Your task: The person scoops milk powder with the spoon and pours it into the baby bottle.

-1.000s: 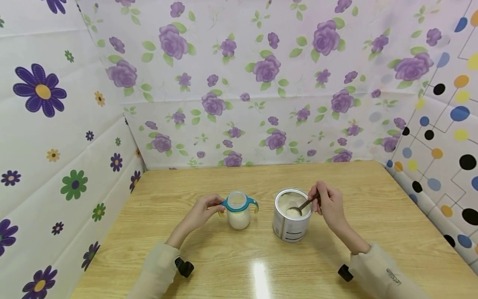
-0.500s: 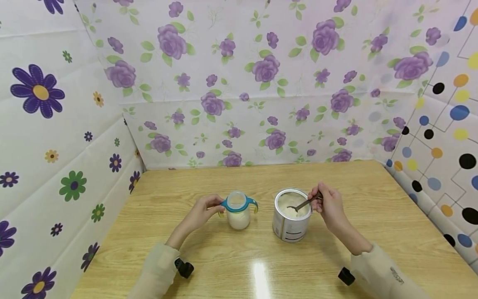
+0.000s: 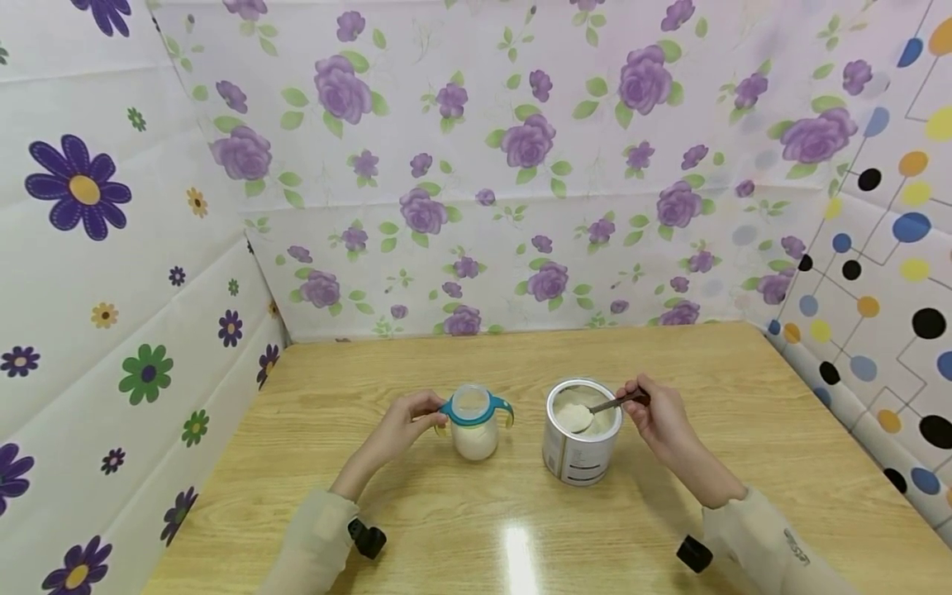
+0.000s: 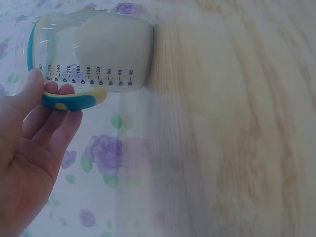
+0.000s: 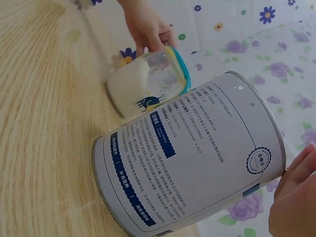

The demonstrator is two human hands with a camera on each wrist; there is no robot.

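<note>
My left hand grips one handle of a clear baby bottle with a blue collar. The bottle stands on the table, part filled with pale powder, and has measuring marks down its side. To its right is an open tin of the same kind of pale powder. My right hand pinches the dark handle of a spoon at the tin's right rim. The spoon's bowl, heaped with powder, is at the tin's mouth. In the right wrist view the tin's printed wall hides the spoon.
Both things stand on a wood-grain table. Behind it hangs a sheet with purple roses, with patterned sheets at left and right. A black wrist camera sits by the left sleeve, another by the right.
The spoon has gone from digging in the powder to holding a heaped load, its bowl now higher and further left. The right hand has lowered and tilted the handle flatter. The left hand stays put.
</note>
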